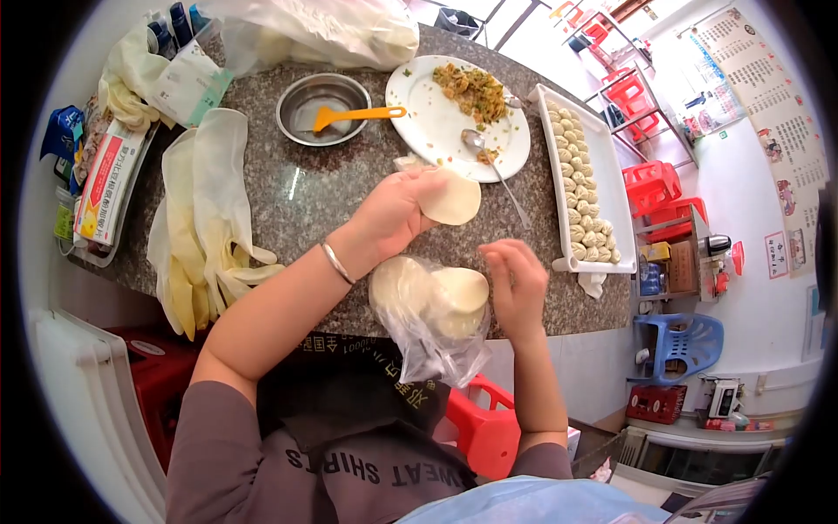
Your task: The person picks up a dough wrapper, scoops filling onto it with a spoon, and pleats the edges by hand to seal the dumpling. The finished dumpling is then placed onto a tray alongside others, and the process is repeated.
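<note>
My left hand (393,210), with a bracelet on its wrist, holds a round dough wrapper (454,199) near the lower edge of the white plate. My right hand (517,284) is raised at the table's front edge with its fingers curled; what they hold, if anything, I cannot make out. Between my hands lies a clear plastic bag (441,336) with stacks of round wrappers (460,293). On the white plate (423,127) are chopped filling (471,92) and a metal spoon (511,188). A white tray (598,153) holds rows of pleated dumplings (572,166).
A metal bowl (301,83) with an orange-handled spatula (362,113) stands at the back. Pale gloves (218,175) lie on the left of the speckled table (288,188). A large plastic bag (323,35) sits at the far edge, and boxes (105,188) stand far left.
</note>
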Demonstrator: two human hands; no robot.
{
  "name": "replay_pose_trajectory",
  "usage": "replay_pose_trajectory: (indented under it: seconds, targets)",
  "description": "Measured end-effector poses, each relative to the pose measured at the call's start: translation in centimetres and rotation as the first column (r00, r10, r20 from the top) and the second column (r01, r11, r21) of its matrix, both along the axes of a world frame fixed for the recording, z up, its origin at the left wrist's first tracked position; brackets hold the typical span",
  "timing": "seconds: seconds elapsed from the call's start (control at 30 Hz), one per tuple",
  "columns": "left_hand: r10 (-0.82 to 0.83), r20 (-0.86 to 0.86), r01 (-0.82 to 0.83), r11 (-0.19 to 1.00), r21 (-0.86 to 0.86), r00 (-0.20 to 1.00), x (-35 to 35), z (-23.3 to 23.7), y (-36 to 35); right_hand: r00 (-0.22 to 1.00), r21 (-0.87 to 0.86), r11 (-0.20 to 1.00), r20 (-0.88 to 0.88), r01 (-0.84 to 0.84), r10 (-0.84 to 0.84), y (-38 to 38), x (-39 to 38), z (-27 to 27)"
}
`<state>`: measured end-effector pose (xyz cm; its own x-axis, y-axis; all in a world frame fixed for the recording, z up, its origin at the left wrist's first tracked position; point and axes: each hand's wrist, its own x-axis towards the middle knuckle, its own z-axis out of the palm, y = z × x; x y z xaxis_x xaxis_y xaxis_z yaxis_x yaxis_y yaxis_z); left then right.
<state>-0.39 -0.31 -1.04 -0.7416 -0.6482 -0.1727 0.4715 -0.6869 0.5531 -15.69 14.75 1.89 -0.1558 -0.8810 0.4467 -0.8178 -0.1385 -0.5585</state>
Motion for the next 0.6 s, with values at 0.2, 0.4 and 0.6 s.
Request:
replay_pose_trajectory:
  seconds: [0.2,0.4,0.6]
  targets:
    - [-0.067,0.128,0.065,0.998,0.022,0.99,0.1,-0.4,0.0,0.966,-0.131,0.979,-0.189,0.154,-0.177,-4.5,-5.2,-0.6]
    - [-0.006,0.005,0.006,0.999,0.033,1.0,-0.2,-0.6,-0.2,0.983,0.229,0.958,-0.104,0.171,-0.15,-7.7,-7.0,-1.8]
    - [-0.065,0.114,0.064,0.998,0.01,0.991,-0.2,-0.7,-0.6,0.957,-0.148,0.946,0.08,0.287,-0.278,-13.8,-9.8,-0.5]
